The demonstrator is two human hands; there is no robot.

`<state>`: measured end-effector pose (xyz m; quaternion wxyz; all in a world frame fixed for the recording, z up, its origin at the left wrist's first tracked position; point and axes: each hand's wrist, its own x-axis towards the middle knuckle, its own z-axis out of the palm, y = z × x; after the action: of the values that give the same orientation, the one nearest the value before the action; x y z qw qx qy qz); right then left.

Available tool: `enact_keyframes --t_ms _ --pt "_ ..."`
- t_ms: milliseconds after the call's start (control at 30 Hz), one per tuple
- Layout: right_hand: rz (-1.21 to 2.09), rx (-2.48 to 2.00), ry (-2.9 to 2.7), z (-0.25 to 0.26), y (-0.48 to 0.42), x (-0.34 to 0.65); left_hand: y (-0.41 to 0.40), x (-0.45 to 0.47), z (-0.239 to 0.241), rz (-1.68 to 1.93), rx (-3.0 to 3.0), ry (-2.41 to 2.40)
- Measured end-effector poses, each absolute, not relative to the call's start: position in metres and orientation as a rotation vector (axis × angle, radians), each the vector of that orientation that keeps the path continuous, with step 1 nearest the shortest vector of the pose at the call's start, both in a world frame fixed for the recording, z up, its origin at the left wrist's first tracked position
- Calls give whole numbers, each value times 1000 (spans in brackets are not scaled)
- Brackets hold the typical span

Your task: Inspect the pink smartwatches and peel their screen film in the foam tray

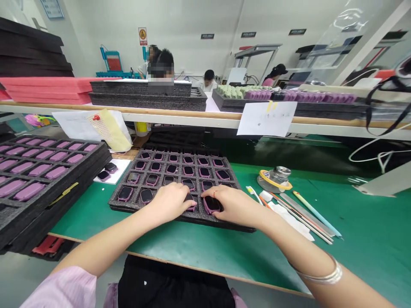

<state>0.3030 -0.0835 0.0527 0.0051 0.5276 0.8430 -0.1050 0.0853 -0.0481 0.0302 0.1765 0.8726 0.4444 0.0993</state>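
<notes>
A black foam tray [128, 204] lies on the green mat in front of me, its pockets filled with several purple watch cases with dark screens. My left hand [171, 201] rests on the tray's front row, fingers curled onto a purple watch case [192, 201]. My right hand [233, 203] lies beside it, fingertips pressed on another purple watch case [211, 205] in the same row. The two hands almost touch.
A stack of foam trays [48, 179] with purple parts stands at the left. Two loose watch cases [107, 172] lie on white paper. Right of the tray are a tape roll with a metal cup [275, 177] and several pens and tools [305, 214]. A shelf [205, 117] crosses above; people work behind it.
</notes>
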Motion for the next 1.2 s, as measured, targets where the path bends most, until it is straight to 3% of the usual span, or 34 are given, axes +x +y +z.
enact_keyframes --t_ms 567,900,1067,1200 --pt "-256 1796 2483 54 -83 281 -39 77 27 407 2091 961" --pt "-190 1990 2380 59 -88 284 -29 83 25 757 1175 811" --pt "-217 2194 2835 65 -95 269 -34 81 22 768 823 785" --pt "-356 2033 3215 47 -92 252 -43 86 19 673 711 681"
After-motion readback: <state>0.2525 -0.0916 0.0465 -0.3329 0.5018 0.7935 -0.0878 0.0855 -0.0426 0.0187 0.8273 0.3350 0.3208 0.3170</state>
